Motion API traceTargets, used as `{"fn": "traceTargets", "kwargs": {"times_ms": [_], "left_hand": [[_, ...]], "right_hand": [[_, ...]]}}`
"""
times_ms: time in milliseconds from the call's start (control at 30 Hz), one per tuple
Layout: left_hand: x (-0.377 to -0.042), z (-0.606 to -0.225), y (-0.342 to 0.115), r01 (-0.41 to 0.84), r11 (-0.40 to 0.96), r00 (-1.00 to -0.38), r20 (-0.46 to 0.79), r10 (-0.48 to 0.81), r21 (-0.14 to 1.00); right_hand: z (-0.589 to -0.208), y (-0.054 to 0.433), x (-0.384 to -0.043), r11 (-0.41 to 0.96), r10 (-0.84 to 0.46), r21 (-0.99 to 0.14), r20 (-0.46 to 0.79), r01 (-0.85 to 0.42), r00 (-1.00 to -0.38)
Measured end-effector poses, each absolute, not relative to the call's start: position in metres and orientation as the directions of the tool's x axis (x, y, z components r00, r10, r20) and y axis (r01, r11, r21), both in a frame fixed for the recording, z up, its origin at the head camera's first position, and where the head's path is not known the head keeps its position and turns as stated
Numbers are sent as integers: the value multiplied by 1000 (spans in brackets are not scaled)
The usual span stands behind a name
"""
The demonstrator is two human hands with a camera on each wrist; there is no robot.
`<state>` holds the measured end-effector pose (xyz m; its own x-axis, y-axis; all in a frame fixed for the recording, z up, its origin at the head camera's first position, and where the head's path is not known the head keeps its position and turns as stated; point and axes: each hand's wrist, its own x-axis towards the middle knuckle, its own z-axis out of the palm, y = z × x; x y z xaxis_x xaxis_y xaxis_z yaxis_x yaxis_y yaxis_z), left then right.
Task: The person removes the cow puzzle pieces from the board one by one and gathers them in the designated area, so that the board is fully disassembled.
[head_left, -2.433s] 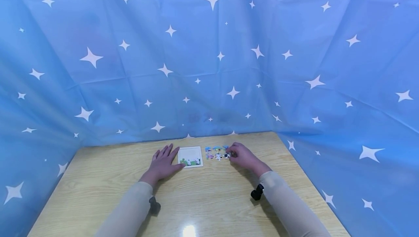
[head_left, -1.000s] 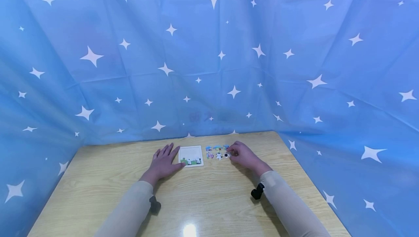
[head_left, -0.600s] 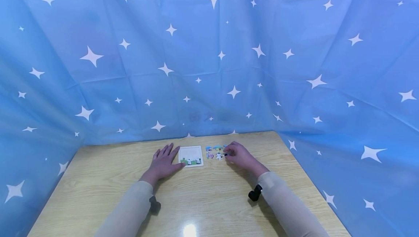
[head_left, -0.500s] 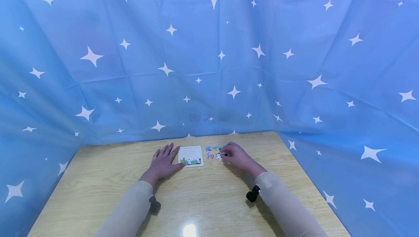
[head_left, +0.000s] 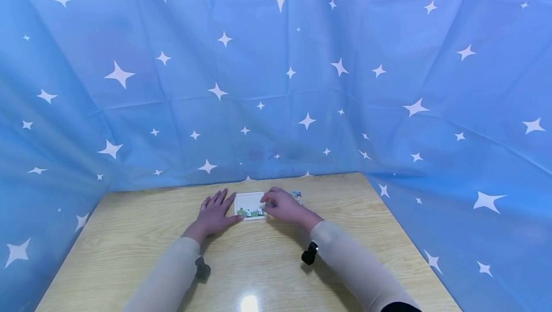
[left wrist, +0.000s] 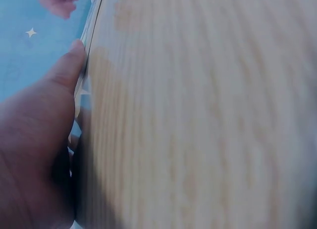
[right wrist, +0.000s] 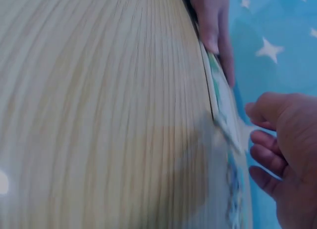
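Note:
A shallow white-rimmed puzzle board (head_left: 250,201) with a green and white picture along its near edge lies flat toward the back of the table. My left hand (head_left: 214,217) rests at its left side, fingers spread and straight, the thumb on the near-left corner. Over the board's right edge is my right hand (head_left: 284,206), its thumb and curled fingers pinching a small dark-and-white puzzle piece (head_left: 270,204) that is mostly hidden. In the right wrist view the right hand (right wrist: 294,145) hovers above the board's edge; the piece does not show there.
Colourful loose puzzle pieces (head_left: 297,195) lie right of the board, largely covered by my right hand. The wooden table (head_left: 250,259) ends at a blue star-patterned curtain (head_left: 258,86) behind and at both sides. Dark wrist cameras (head_left: 309,254) sit at the sleeves.
My right hand has moved left from the loose pieces to the board's right edge, carrying a piece from the right end of the group. My left hand has stayed in place.

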<state>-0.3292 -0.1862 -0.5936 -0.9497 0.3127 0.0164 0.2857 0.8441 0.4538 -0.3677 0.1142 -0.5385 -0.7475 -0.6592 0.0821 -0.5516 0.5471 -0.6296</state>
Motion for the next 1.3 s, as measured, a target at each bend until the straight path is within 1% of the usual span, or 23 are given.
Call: {"fn": "traceTargets", "kwargs": {"times_ms": [200, 433, 500, 567, 767, 967, 1067, 1200, 1300], "left_hand": [[-332, -600, -189, 324, 813, -940, 69, 333, 485], [-326, -587, -188, 323, 817, -937, 42, 346, 478], [-323, -581, -186, 314, 818, -938, 28, 344, 482], [-325, -586, -187, 314, 819, -938, 24, 345, 481], [-333, -599, -194, 334, 795, -930, 39, 366, 506], [-333, -593, -200, 352, 752, -911, 20, 412, 557], [-329, -584, -200, 341, 741, -908, -3, 420, 578], [-325, -572, -198, 316, 750, -910, -38, 413, 581], [-327, -575, -199, 323, 749, -909, -31, 416, 579]], "right_hand": [[-535, 78, -365, 535, -725, -590, 48, -605, -687], [-543, 57, -365, 558, -760, -515, -3, -651, -650], [-545, 56, -365, 565, -763, -503, -16, -654, -646], [-548, 56, -366, 565, -766, -498, -21, -658, -643], [-548, 59, -367, 547, -775, -540, -39, -640, -630], [-549, 60, -369, 551, -768, -572, -63, -608, -637], [-550, 59, -370, 556, -759, -584, -69, -591, -647], [-549, 58, -370, 566, -749, -592, -80, -574, -657], [-547, 58, -369, 573, -745, -595, -91, -563, -661]]}}
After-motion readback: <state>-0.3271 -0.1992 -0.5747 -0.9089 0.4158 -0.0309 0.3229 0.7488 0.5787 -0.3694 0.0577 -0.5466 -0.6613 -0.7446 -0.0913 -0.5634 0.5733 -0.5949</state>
